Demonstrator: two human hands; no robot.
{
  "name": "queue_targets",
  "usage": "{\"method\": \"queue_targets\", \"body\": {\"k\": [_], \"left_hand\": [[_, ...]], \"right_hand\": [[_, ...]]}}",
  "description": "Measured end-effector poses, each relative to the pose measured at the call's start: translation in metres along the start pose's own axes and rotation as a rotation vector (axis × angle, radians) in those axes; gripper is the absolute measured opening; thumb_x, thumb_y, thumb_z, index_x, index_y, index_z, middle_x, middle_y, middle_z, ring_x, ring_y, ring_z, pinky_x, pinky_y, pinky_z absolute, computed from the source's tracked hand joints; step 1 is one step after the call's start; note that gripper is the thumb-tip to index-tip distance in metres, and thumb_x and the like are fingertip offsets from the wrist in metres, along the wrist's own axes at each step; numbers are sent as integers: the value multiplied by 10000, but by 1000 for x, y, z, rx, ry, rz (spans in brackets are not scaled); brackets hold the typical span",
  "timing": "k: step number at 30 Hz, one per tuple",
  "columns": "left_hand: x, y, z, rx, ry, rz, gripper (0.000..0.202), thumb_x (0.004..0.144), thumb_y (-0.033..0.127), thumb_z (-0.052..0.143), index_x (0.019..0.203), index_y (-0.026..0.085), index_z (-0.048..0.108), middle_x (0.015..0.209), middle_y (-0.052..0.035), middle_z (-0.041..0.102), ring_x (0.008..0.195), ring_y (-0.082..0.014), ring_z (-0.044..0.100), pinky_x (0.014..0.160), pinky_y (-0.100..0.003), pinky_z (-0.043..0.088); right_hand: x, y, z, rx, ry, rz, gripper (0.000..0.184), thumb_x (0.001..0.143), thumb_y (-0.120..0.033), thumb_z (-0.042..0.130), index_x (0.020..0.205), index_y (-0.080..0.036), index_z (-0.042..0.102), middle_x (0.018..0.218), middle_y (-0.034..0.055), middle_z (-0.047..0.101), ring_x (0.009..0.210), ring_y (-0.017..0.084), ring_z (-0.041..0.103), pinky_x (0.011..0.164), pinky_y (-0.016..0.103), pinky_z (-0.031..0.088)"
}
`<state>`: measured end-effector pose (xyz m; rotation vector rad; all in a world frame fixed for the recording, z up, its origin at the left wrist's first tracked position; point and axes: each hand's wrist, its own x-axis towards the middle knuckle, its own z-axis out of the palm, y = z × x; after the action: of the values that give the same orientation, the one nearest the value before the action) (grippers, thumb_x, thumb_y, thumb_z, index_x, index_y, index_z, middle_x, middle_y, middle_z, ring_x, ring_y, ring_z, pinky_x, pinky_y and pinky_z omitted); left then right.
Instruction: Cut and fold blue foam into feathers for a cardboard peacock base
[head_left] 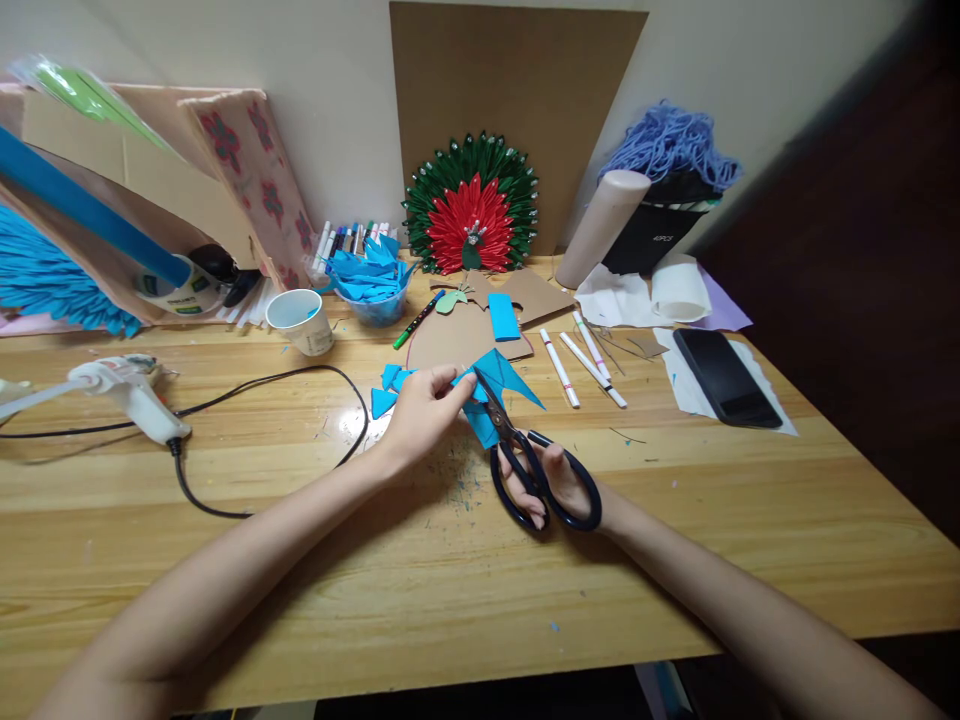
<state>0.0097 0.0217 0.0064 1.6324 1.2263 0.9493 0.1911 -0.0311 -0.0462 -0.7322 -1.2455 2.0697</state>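
Note:
My left hand [424, 405] pinches a piece of blue paper [510, 385] above the wooden table [450, 580]. My right hand [555, 480] has its fingers through the loops of black-handled scissors [525, 455], whose blades reach into the blue paper. Small blue paper triangles [386, 390] lie just left of my left hand. A blue foam rectangle [504, 316] rests on a brown cardboard cut-out [450, 345] behind the paper.
A glue gun [127, 390] with a black cord [225, 500] lies at the left. A paper cup [302, 320], a bowl of blue paper pieces [373, 283], marker pens [581, 360], a phone [726, 377] and a red-green peacock craft [471, 205] stand further back.

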Motion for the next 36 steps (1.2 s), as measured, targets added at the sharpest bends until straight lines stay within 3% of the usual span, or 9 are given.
{"method": "queue_targets", "body": {"k": [4, 9, 14, 19, 25, 28, 36], "left_hand": [[0, 1, 1, -36, -2, 1, 385, 824, 418, 469, 551, 171, 356, 555, 48, 265, 531, -85, 279, 505, -235, 205], [1, 3, -1, 3, 11, -10, 352, 812, 401, 457, 555, 166, 406, 546, 44, 302, 528, -88, 293, 501, -236, 204], [4, 7, -8, 314, 55, -53, 295, 768, 313, 457, 524, 174, 368, 491, 47, 300, 488, -87, 283, 486, -243, 179], [0, 17, -10, 561, 53, 24, 282, 754, 299, 470, 526, 176, 358, 481, 44, 332, 473, -88, 282, 495, -256, 169], [-1, 15, -5, 272, -79, -28, 295, 803, 330, 415, 555, 173, 397, 518, 44, 308, 505, -91, 298, 494, -243, 195], [-1, 14, -3, 133, -89, -44, 299, 800, 344, 430, 558, 171, 397, 539, 44, 297, 520, -90, 294, 498, -240, 204], [-2, 16, -1, 54, -83, -40, 333, 805, 380, 459, 554, 165, 420, 537, 46, 299, 520, -87, 291, 494, -236, 206]], "right_hand": [[-2, 0, 2, -35, 0, -16, 691, 606, -826, 419, 840, -176, 444, 447, -91, 446, 315, 54, 397, 338, 165, 376], [-7, -7, 3, -109, -66, 30, 793, 583, -883, 217, 858, -172, 434, 495, -49, 493, 376, 88, 468, 407, 216, 416], [-14, -17, -4, -212, -132, 76, 779, 650, -848, 190, 908, -159, 446, 505, -55, 465, 393, 89, 448, 418, 221, 405], [-16, -23, -2, -234, -126, 94, 792, 667, -841, 141, 915, -157, 454, 510, -42, 480, 403, 96, 453, 422, 219, 384], [-9, -20, 5, -206, -91, 84, 837, 604, -884, 144, 897, -160, 445, 538, -15, 515, 428, 125, 511, 442, 247, 419], [-7, -19, 7, -204, -55, 57, 837, 588, -892, 158, 884, -164, 445, 541, -14, 516, 433, 126, 507, 461, 260, 431], [-4, -15, 12, -129, 5, 28, 808, 524, -911, 255, 821, -181, 434, 474, -52, 477, 364, 104, 453, 393, 238, 406]]}}
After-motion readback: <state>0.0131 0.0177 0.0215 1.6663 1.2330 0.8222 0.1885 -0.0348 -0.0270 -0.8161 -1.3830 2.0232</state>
